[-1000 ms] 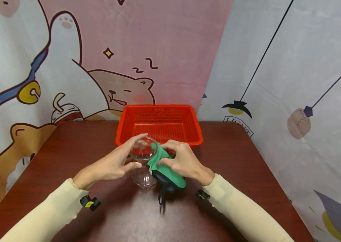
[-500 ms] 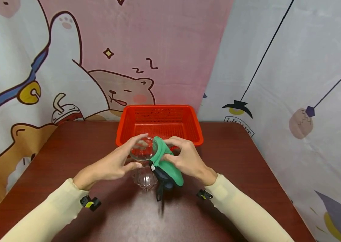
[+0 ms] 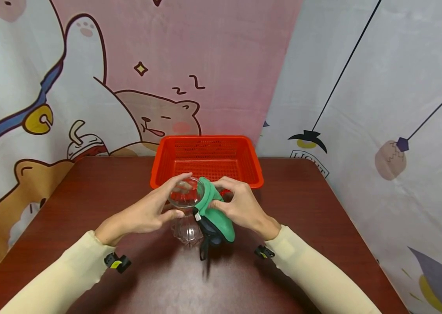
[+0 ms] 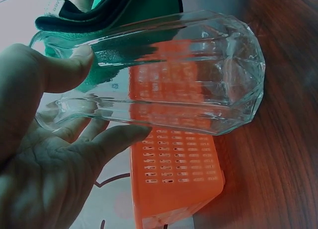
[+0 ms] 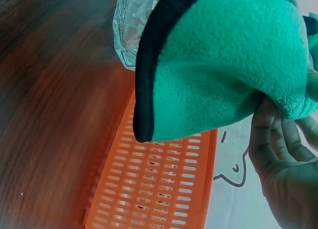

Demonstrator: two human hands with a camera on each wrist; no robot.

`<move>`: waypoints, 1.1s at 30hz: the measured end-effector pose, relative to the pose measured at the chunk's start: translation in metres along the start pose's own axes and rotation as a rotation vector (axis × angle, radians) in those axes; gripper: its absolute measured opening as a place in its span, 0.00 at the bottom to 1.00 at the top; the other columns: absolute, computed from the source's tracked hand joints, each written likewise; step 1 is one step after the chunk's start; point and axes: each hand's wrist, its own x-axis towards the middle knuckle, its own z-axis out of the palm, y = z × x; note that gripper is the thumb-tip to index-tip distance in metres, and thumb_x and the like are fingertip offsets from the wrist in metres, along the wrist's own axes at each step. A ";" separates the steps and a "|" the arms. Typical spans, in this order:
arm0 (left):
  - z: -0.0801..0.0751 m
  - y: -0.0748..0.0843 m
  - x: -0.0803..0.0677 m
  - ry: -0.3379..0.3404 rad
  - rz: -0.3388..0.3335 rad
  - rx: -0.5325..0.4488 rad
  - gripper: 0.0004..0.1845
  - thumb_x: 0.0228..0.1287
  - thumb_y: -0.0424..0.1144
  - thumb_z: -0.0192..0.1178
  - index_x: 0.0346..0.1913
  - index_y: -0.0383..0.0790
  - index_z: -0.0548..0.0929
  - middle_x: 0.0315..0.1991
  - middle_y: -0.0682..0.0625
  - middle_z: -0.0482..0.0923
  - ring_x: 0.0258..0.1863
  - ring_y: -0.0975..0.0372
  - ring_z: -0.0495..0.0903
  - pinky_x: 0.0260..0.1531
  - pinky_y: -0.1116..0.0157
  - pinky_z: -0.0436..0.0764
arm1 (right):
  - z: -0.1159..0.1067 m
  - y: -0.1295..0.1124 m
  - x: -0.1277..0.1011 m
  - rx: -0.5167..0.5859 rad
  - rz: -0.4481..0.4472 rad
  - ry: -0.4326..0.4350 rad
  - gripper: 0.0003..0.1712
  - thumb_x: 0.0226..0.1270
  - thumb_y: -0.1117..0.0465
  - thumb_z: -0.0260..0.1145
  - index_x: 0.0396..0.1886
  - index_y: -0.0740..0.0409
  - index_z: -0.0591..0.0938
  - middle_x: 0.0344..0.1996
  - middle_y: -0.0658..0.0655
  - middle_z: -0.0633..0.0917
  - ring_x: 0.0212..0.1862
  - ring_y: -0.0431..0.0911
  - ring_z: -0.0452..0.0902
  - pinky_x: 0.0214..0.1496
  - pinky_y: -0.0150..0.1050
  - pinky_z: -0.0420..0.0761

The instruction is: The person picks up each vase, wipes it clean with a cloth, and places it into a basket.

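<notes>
Dark wooden table [image 3: 303,209] before cartoon-printed curtains, red basket [image 3: 207,160] at the far edge. Left hand [image 3: 146,213] wrapped round the rim of a clear faceted glass [image 3: 185,213], thumb and fingers on opposite sides, base lifted just off the table in front of the basket. Right hand [image 3: 240,207] pinching a green cloth [image 3: 215,216] with dark edging, pressed against the glass's right side. Glass: probably rigid, smooth, breakable, slippery; best held at the ribbed wall. Cloth: soft, light, limp.

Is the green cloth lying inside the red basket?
No, the right hand holds the green cloth against the glass, in front of the red basket.
</notes>
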 end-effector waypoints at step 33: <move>0.000 0.001 0.000 0.000 0.017 -0.017 0.57 0.78 0.28 0.75 0.96 0.54 0.51 0.82 0.37 0.74 0.82 0.40 0.76 0.70 0.32 0.88 | 0.010 0.004 -0.002 -0.127 -0.033 -0.113 0.21 0.66 0.63 0.91 0.57 0.56 0.95 0.47 0.52 0.92 0.44 0.41 0.86 0.45 0.32 0.92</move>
